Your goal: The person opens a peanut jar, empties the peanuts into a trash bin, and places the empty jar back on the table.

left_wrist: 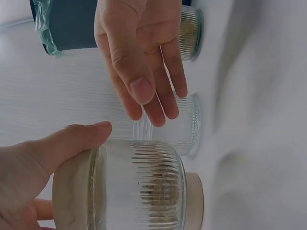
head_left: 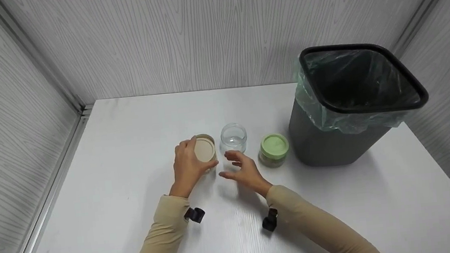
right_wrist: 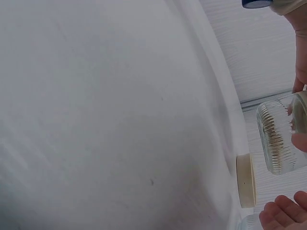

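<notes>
1. Fingers and thumb of the left hand (head_left: pixel 187 163) curl round a ribbed glass jar (left_wrist: pixel 139 189) with a beige lid (head_left: pixel 204 149), gripping it at the lid end; the left wrist view shows the thumb (left_wrist: pixel 72 141) lying across the glass just beside the lid.
2. That jar is lifted off the white table (head_left: pixel 125 123) and tipped, so its lid faces up toward the head camera. Some brownish contents show through the ribbed wall.
3. A second beige disc (right_wrist: pixel 246 180) lies flat on the table right under the held jar, seen in both wrist views; whether it is a lid or a base I cannot tell.
4. Loosely spread and only slightly bent, the fingers of the right hand (head_left: pixel 245 170) hold nothing; the hand hovers just beside the held jar, its fingertips (left_wrist: pixel 165 108) in front of the next jar.
5. An empty clear jar (head_left: pixel 233 138), open at the top, stands on the table just behind the right hand, between the held jar and a green-lidded jar (head_left: pixel 274 150).
6. The green-lidded jar stands upright, close to a dark grey bin (head_left: pixel 333 141) lined with a thin plastic bag (head_left: pixel 309 97), at the right side of the table.
7. Both arms wear tan sleeves (head_left: pixel 165 235), each with a small black camera mount at the wrist.
</notes>
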